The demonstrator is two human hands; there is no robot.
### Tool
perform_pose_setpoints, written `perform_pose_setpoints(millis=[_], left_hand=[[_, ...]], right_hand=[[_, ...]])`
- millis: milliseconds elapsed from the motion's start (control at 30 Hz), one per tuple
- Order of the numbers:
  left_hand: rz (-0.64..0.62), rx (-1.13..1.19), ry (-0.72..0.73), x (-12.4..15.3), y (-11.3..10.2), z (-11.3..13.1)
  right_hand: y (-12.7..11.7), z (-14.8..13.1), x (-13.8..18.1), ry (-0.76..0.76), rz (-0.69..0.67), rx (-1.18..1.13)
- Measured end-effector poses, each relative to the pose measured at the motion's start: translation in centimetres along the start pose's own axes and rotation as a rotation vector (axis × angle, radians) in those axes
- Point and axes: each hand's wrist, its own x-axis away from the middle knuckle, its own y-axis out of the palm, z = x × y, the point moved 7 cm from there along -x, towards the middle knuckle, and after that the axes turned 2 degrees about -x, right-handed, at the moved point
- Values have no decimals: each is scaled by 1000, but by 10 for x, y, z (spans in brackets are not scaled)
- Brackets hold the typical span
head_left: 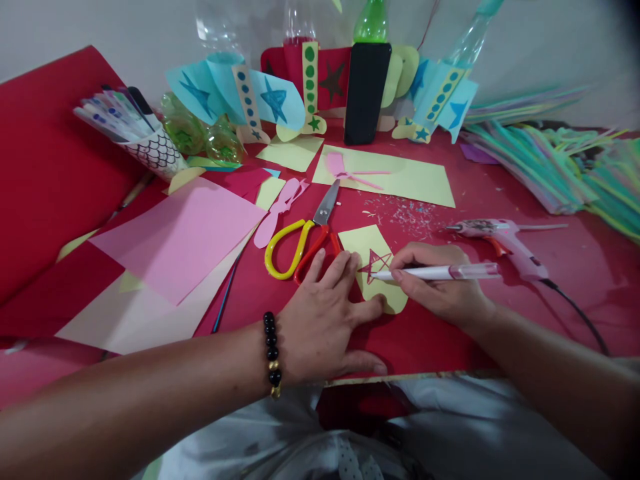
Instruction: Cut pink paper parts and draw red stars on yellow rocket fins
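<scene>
- Red paper sheet: lies along the far left of the work surface, with a pink paper sheet overlapping other loose sheets to its right.
- Paper-cone holder: stands beyond the pink sheet, with marker pens and paper pieces inside.
- Pink cut-out: lies just beside the pink sheet, near the scissors.
- Left hand: spread flat, palm down, pressing on the red tabletop. Its thumb reaches the lower edge of the pale yellow card. A beaded bracelet circles the wrist.
- Scissors: yellow and red handles, blades closed, just beyond the left hand's fingers.
- Pale yellow card: flat on the tabletop, between both hands, with a red star outline drawn on it.
- Right hand: fingers and thumb pinched around a white pen, whose tip rests at the star outline.
- Pink hot glue gun: lies on its side, near the right hand, with its black cord trailing toward the tabletop's near edge.
- Pastel paper strips: stacked in bundles at the far right.
</scene>
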Motion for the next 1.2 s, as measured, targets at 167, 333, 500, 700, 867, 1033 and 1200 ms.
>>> perform_pose_setpoints(millis=[167,333,500,700,867,1033,1200], left_hand=[[-6,1,0,0,0,0],[-19,-7,-2,1,0,0],[-12,-3,0,0,-1,0],[-10,-10,-5,0,0,0],[-6,-12,2,1,0,0],[-9,-13,-1,1,1,0],[-16,-5,-6,0,1,0]], right_hand=[[1,-1,0,-19,-24,-27],[1,-3,0,-29,-30,-15],[-1,-3,0,-13,-4,-14],[1,-7,-1,-63,-30,-29],[-4,7,0,36,60,6],[-5,14,-1,78,88,18],[-3,3,-2,2,34,9]])
